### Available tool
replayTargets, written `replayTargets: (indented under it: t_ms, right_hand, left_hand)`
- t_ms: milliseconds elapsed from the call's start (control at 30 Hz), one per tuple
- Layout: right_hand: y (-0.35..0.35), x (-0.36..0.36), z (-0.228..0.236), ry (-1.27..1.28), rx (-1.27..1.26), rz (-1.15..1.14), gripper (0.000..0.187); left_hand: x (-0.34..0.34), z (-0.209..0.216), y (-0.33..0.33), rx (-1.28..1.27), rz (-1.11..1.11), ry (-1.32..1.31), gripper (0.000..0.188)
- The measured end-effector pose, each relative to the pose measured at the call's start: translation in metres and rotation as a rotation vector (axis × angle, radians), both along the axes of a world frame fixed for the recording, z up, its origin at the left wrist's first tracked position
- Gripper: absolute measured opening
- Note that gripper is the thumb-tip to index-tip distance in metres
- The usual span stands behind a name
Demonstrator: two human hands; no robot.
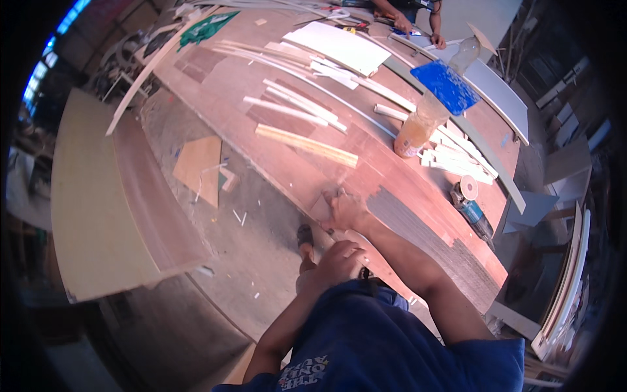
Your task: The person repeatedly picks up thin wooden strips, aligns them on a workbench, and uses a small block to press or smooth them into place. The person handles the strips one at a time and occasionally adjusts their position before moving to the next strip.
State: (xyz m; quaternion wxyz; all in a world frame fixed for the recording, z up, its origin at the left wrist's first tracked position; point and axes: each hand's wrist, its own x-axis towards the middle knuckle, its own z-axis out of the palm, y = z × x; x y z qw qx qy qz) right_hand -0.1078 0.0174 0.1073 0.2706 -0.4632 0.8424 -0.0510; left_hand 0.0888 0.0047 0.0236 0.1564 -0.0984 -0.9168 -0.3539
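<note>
My right hand (347, 210) is at the near left edge of a reddish-brown worktable (398, 186), its fingers bent around a small flat brownish piece (321, 210). The kind of piece is not clear. Close to my waist, my left hand (343, 259) is closed, fingers curled; whatever it may hold is hidden. Beyond my right hand lies a pale wood strip (307, 145). Dark grey ribbed strips (418, 225) lie flat on the table, right beside my right forearm.
A teal angle grinder (473, 214), a plastic bottle of orange liquid (413, 134), white strips (457, 160) and a white board (336, 47) occupy the table. Another person's hands (421, 31) work at the far end. A curved panel (98, 202) stands left; wood offcuts (199, 168) lie on the floor.
</note>
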Motion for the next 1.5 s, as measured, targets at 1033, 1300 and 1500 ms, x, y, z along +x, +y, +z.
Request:
replayTargets:
  t_ms: [1033,1300,1500]
  right_hand:
    - [0.047,0.066,0.003,0.073,-0.336,-0.633,0.116]
    - [-0.05,-0.06,-0.04,0.324,-0.379,-0.504,0.076]
    - [-0.074,-0.108,-0.092,0.452,-0.143,-0.312,0.025]
  left_hand:
    - [-0.196,0.03,-0.328,-0.296,0.156,-0.153,0.062]
    - [-0.155,0.023,-0.295,0.166,0.187,-0.329,0.054]
    - [-0.131,-0.023,-0.278,1.451,0.093,-0.716,0.056]
